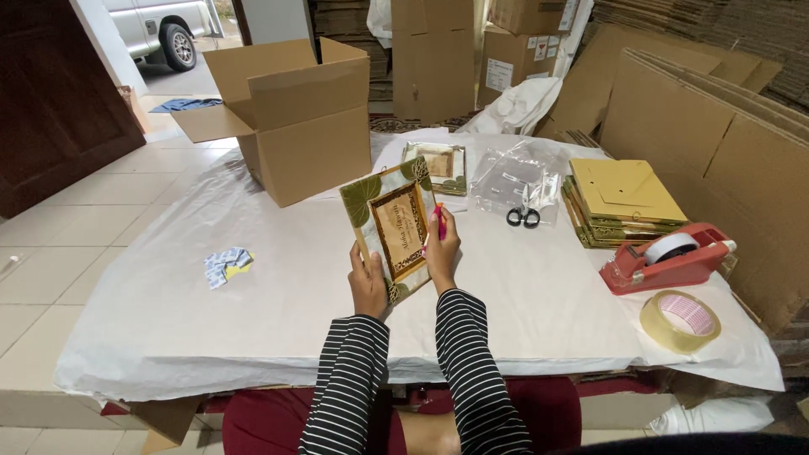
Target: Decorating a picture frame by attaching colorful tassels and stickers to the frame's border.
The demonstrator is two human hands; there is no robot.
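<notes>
Both hands (left, right) hold a frame.

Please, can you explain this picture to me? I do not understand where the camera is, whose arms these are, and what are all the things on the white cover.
There is no machine here. The camera sits on a person's head and looks down, so the two arms in striped sleeves belong to that person.

The left hand and the right hand together hold up a decorated card, green and gold with a brown middle. The right hand also holds something small and pink against it; I cannot tell what it is.

Everything lies on a low surface under a white sheet. On it are an open cardboard box, a second card, clear plastic sleeves, black scissors, a stack of yellow cards, a red tape dispenser, a roll of tape and some small blue and yellow papers.

Flat cardboard leans behind.
</notes>
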